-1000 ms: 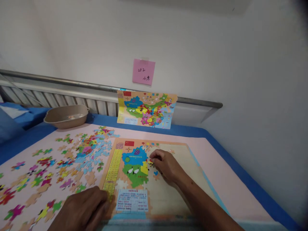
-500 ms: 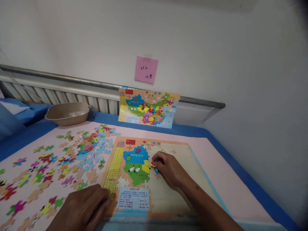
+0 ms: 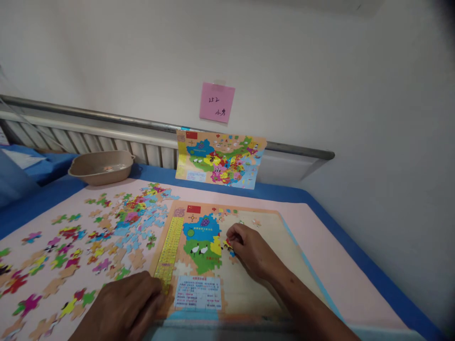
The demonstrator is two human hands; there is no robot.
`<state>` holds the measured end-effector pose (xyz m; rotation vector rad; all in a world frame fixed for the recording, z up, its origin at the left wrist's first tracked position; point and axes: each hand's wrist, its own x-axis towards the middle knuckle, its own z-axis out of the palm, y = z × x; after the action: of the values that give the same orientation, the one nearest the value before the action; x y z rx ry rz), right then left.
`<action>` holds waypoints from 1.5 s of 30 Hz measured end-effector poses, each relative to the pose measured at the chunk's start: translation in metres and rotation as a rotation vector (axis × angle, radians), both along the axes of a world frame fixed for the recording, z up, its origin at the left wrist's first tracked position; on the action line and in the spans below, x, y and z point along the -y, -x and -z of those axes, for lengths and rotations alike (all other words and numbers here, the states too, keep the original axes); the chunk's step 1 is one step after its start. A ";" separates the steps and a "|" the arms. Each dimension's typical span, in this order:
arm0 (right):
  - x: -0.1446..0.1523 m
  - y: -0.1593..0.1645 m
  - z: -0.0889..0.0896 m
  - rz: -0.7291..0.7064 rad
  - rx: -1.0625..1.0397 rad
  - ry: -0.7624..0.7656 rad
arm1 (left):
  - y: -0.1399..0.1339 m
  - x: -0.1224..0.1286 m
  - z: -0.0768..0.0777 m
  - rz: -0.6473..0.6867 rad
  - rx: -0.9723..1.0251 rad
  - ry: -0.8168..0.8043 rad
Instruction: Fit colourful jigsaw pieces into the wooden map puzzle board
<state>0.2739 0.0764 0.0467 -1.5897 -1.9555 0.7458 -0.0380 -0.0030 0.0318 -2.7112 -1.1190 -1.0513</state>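
My right hand (image 3: 249,246) is over the puzzle board (image 3: 273,279), its thumb and fingers pinched on a small puzzle piece (image 3: 228,245) with red, yellow, black and blue on it. That piece is just right of the joined map section (image 3: 201,241), which shows blue and green areas, two white birds and a yellow patch. Part of it is hidden by the fingers. My left hand (image 3: 122,303) lies with curled fingers at the board's lower left edge, beside the yellow strip (image 3: 170,248). What its fingertips hold, if anything, is out of sight.
Many loose puzzle pieces (image 3: 99,251) spread over the pink surface on the left. Behind them stands a beige basin (image 3: 101,174). A printed reference map (image 3: 220,161) leans below the metal rail (image 3: 302,150), and a pink note (image 3: 216,103) is on the wall.
Both hands stay almost where they were. The piece at my right fingertips appears slightly turned, with more yellow showing.
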 end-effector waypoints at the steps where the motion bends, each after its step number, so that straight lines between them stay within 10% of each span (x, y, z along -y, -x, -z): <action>1: 0.001 0.000 0.000 0.002 0.011 0.001 | 0.000 0.000 0.000 -0.003 -0.001 -0.007; 22: 0.004 -0.002 -0.007 -0.036 0.120 -0.063 | 0.002 0.001 0.003 0.008 -0.016 0.014; 36: -0.026 -0.026 -0.008 0.241 -0.472 0.098 | 0.001 -0.001 -0.007 -0.011 0.029 -0.018; 45: -0.019 0.003 0.006 0.123 -0.298 0.096 | 0.001 0.000 0.002 0.005 -0.001 0.002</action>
<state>0.2704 0.0951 0.0409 -1.5373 -1.6173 0.9767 -0.0392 -0.0035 0.0296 -2.7172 -1.1144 -1.0496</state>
